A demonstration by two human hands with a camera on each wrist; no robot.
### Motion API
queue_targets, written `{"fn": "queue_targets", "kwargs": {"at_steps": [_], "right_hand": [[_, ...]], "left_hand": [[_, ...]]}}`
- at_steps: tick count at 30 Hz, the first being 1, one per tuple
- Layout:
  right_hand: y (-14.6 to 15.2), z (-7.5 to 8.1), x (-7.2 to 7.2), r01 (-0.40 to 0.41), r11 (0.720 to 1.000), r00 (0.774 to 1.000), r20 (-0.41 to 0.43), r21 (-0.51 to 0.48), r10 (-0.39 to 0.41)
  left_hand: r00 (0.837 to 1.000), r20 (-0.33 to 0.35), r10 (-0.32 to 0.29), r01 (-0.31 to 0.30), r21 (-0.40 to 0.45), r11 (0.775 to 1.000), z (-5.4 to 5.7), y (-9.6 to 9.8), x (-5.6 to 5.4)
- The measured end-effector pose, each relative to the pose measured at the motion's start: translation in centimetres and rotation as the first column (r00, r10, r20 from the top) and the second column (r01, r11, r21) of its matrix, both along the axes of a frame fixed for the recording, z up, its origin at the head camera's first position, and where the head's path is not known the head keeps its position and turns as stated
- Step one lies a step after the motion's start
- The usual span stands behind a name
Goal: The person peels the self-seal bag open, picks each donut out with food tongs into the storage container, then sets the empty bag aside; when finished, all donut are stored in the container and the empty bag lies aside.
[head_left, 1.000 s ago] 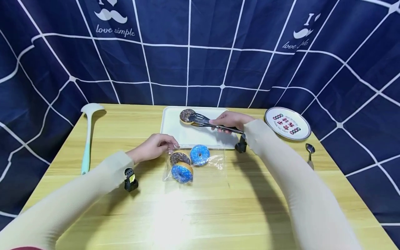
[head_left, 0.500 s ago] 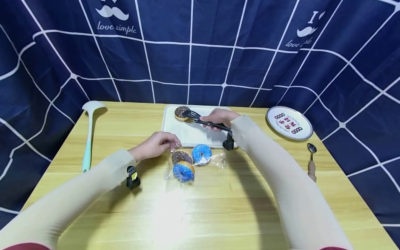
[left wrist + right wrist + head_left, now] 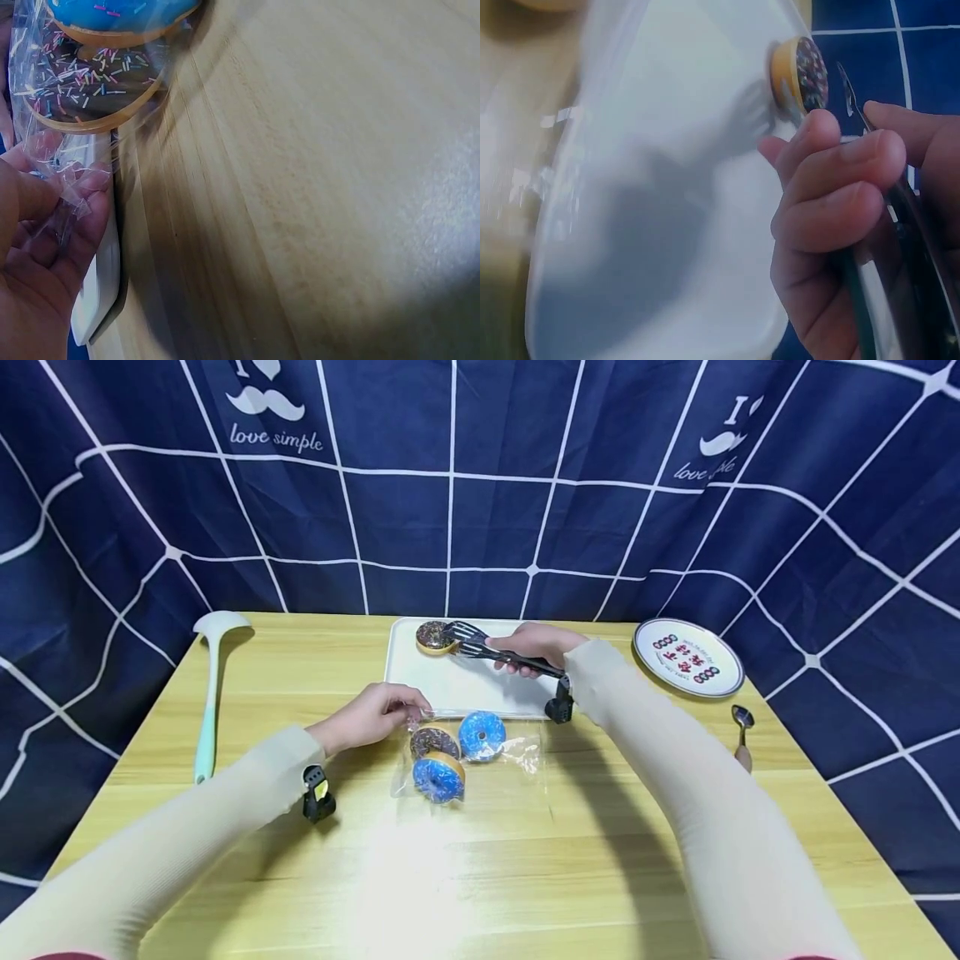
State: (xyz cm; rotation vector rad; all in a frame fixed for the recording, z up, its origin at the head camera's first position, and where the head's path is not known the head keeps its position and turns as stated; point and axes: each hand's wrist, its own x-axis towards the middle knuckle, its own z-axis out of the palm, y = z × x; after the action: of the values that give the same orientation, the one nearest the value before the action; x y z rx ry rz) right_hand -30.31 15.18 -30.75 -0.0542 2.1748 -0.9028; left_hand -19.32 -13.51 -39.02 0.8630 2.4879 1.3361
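My right hand (image 3: 536,647) holds black tongs (image 3: 510,656) over the white tray (image 3: 480,689). The tongs' two slotted ends stand spread apart at the right edge of a chocolate-topped toy donut (image 3: 435,637), which lies in the tray's far left corner. In the right wrist view, fingers wrap around the tongs' arms, and the donut (image 3: 799,75) sits just beyond. My left hand (image 3: 375,717) pinches the edge of a clear plastic bag (image 3: 67,172) at the tray's near side. Inside the bag are one chocolate donut (image 3: 433,742) and two blue ones, the farther blue donut (image 3: 482,735) lying flat.
A white ladle with a mint handle (image 3: 207,718) lies at the left of the wooden table. On the right are a printed round plate (image 3: 688,657) and a small spoon (image 3: 742,718). A dark blue checked curtain (image 3: 397,518) hangs close around the table.
The tongs carried the chocolate donut a little left on the tray; their ends have since spread and drawn slightly right of it. My left hand keeps its hold on the bag.
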Motion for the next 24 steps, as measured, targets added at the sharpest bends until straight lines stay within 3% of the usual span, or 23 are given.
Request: {"fn": "queue_targets", "kwargs": {"at_steps": [6,13,18,24], "right_hand": [[3.3,1.1,0.7,-0.029,1.0,0.997,-0.067,-0.01,0.028],[9.4,1.8,3.1,-0.093,0.996,0.987,-0.131,0.001,0.093],[14.1,1.3,5.4,-0.168,0.985,0.979,-0.126,-0.028,0.163],[18.5,0.2,7.2,-0.289,0.951,0.956,-0.093,-0.108,0.28]], "left_hand": [[1.0,0.005,0.003,-0.003,0.011,1.0,-0.1,-0.3,0.1],[1.0,0.016,0.009,-0.009,0.016,1.0,-0.2,-0.2,-0.1],[1.0,0.026,0.016,-0.016,0.007,1.0,-0.3,0.0,-0.2],[0.999,0.037,0.031,-0.031,-0.011,0.999,-0.1,0.0,-0.1]]}}
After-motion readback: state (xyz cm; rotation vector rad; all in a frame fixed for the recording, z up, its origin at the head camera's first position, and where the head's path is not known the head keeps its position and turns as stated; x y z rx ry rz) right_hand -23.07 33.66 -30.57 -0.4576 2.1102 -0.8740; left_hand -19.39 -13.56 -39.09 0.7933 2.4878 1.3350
